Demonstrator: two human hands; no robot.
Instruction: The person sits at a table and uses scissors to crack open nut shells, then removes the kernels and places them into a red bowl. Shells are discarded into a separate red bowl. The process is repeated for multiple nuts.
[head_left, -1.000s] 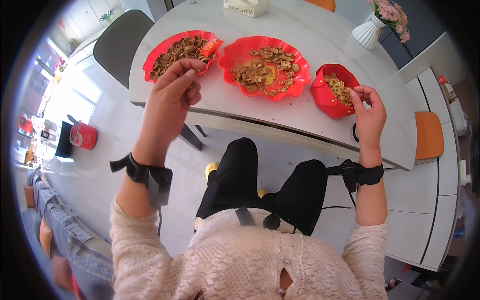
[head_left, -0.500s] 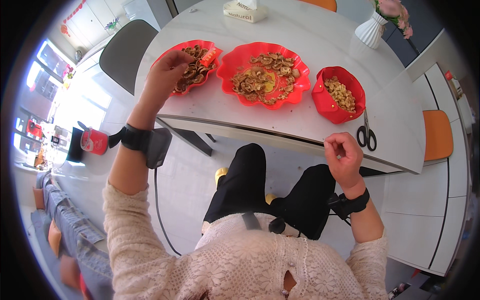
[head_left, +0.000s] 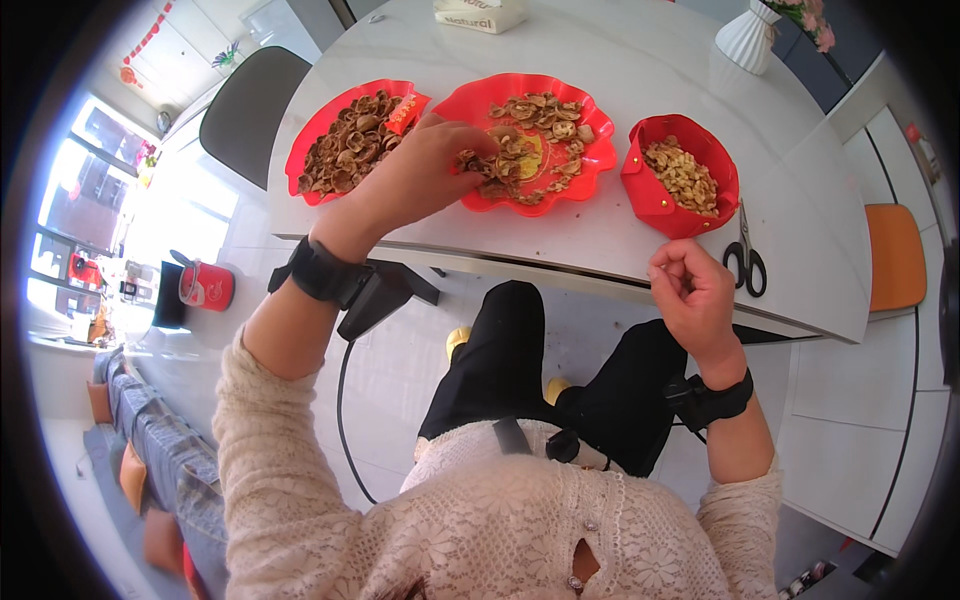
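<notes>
My left hand [head_left: 425, 170] reaches over the near left rim of the middle red scalloped plate [head_left: 602, 152]. Its thumb and fingers are curled around brown walnut pieces [head_left: 466, 160] at the pile's left side. More broken walnut bits [head_left: 540, 110] lie across this plate. Over the table's front edge, my right hand [head_left: 692, 290] is closed with fingers curled in; whatever it may hold is hidden. Just beyond it stands a red folded basket [head_left: 655, 195] of pale walnut kernels [head_left: 682, 178]. Left of the middle plate, another red plate [head_left: 300, 160] is heaped with walnut shells [head_left: 350, 145].
Black-handled scissors [head_left: 744, 265] lie right of the basket. A red packet [head_left: 407, 112] rests on the shell plate's edge. Farther back are a tissue pack [head_left: 480, 14] and a white vase [head_left: 747, 45]. A grey chair [head_left: 245, 115] and an orange chair [head_left: 895, 257] flank the table [head_left: 420, 45].
My left hand has moved right, from above the shell plate to the walnut pieces in the middle plate. My right hand stays curled near the table edge. The view has shifted slightly.
</notes>
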